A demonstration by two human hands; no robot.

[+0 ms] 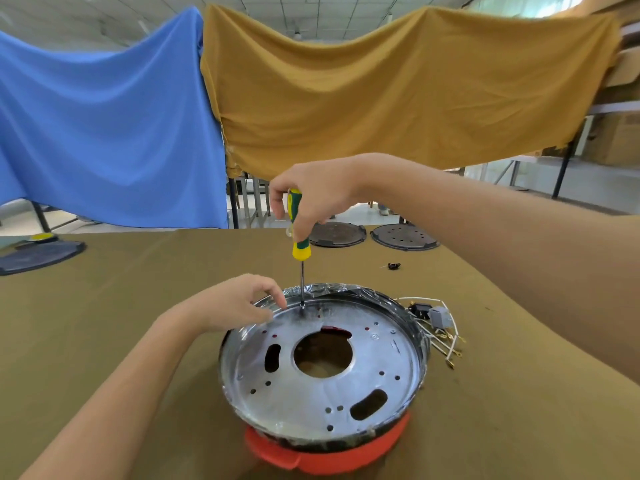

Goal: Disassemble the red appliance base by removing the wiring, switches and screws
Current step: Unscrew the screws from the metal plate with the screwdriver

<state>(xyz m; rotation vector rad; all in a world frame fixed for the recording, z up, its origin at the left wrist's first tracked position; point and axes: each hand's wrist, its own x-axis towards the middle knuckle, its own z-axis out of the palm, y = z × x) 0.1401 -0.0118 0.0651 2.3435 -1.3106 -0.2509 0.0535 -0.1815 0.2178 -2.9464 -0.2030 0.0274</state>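
Gripping the yellow-and-green handle of a screwdriver [298, 230], the right hand [313, 195] had its fingers and thumb curled around the upper part of the handle and held the tool upright, its thin metal shaft running straight down to the far inner edge of the metal plate [322, 368]. The tip met the plate at a small dark spot just inside the rim — whether a screw sat under it was too small to tell.

The left hand [235, 304] rested on the far-left rim of the plate, fingers loosely bent, forefinger and thumb touching the rim close beside the shaft; it clasped nothing that could be made out.

The shiny plate, pierced by a large round centre hole, two oblong slots and many small holes, sat on the red appliance base [322, 457], of which only the near lower edge showed. The whole stood on the table [104, 323], covered in olive-brown cloth, near the person.

Just right of the plate lay a loose bundle of white wires [441, 337] with brass terminals, along with a black switch [419, 310] and a grey block [440, 317] — all off the base. Farther back on the table were two dark round discs [374, 234], a small black part [394, 265] and, at far left, a dark flat panel [38, 256]. Blue cloth [104, 126] and mustard cloth [398, 91] hung behind.
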